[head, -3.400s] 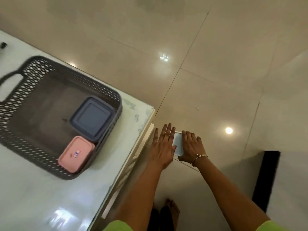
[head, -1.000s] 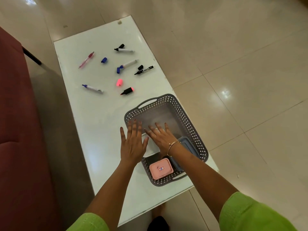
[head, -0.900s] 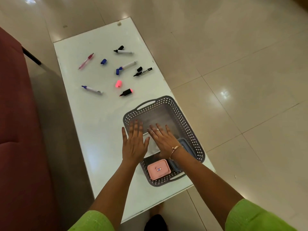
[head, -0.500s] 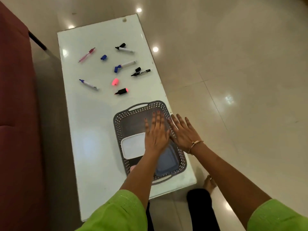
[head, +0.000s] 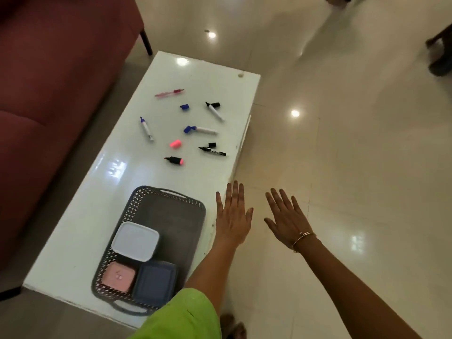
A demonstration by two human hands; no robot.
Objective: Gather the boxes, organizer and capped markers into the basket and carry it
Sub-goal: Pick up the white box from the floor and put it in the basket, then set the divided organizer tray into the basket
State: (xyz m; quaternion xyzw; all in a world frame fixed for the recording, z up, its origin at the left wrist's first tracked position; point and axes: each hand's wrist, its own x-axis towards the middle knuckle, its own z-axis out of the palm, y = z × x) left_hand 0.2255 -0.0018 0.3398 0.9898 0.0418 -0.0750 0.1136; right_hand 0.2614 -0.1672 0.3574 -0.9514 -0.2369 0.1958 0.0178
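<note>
So the grey basket [head: 176,216] sits at the near end of the white table [head: 97,192], and three boxes are already in its near half. A pink box [head: 118,280] and a dark blue box [head: 155,281] lie side by side, and a white box [head: 135,241] sits just behind them with its edge over theirs. The markers are loose on the far half of the table, well apart from the basket. There's a black marker [head: 212,151] with its black cap [head: 212,144] just beside it, and a pink highlighter [head: 174,160] with a pink cap [head: 175,144] near it. Both hands are empty, palms down, fingers straight and spread. The left hand [head: 233,216] is just right of the basket at the table's edge, and the right hand [head: 286,220] is out over the tiled floor [head: 367,167], bracelet [head: 303,237] on the wrist. A maroon sofa [head: 49,69] runs along the left.
</note>
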